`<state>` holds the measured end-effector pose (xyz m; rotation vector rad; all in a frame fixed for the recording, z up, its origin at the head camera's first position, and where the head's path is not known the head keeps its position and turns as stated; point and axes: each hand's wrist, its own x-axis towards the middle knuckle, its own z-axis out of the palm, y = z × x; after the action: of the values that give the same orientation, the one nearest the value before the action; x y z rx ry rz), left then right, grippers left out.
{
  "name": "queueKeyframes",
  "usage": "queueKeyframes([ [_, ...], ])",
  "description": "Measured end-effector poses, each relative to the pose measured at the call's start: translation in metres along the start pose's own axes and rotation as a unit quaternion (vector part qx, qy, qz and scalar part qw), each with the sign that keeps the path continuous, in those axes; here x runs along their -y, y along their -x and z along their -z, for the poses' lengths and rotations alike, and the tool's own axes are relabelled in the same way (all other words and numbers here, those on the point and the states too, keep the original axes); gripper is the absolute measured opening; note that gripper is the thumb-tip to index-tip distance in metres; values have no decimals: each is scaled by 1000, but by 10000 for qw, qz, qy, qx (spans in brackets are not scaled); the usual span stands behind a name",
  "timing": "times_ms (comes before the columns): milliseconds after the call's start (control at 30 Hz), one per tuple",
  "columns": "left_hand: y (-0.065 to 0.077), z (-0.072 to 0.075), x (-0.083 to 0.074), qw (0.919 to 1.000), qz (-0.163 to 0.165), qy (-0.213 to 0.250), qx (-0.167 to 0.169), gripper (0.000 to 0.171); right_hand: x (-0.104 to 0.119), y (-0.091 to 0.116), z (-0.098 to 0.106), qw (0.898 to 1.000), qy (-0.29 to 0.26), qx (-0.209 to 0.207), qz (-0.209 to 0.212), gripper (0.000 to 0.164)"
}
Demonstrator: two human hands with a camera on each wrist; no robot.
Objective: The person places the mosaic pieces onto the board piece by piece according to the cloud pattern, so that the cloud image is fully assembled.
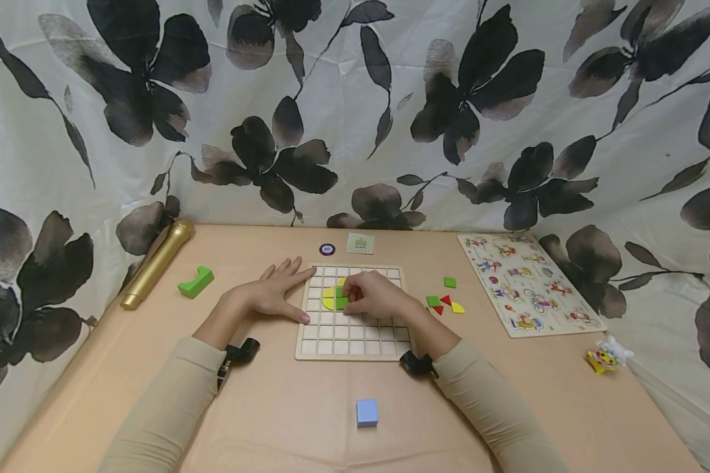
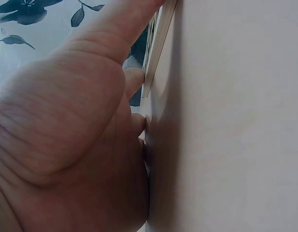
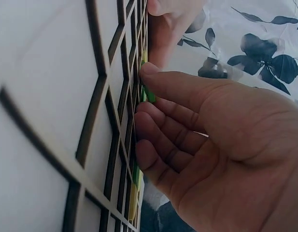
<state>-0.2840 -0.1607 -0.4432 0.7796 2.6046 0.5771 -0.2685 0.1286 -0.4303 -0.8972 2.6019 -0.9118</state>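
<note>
A white grid board with thin dividers lies mid-table. Spread out at its left edge, my left hand touches the frame with thumb and index finger; in the left wrist view the palm hovers beside the wooden edge. My right hand is over the board, its thumb and index finger pinching a green tile at the grid. Yellow quarter-circle tiles and green square tiles sit in cells left of those fingertips. The right hand hides part of the board and some tiles.
Loose green, red and yellow tiles lie right of the board. A picture board and small toy figure stand farther right. Behind are a card and round token. Others: blue cube, green arch block, gold tube.
</note>
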Motion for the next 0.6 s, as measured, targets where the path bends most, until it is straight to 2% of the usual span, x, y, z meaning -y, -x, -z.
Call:
queueKeyframes([
  [367,-1,-1,1,10000,24,-13,0,119,4,3,4,10000,-31,10,65,23],
  [467,-1,-1,2,10000,22,15,-23,119,3,6,15,9996,-166,-130,197,25],
  [600,-1,-1,2,10000,13,17,-46,119,-3,17,40,9983,-185,-423,364,30],
])
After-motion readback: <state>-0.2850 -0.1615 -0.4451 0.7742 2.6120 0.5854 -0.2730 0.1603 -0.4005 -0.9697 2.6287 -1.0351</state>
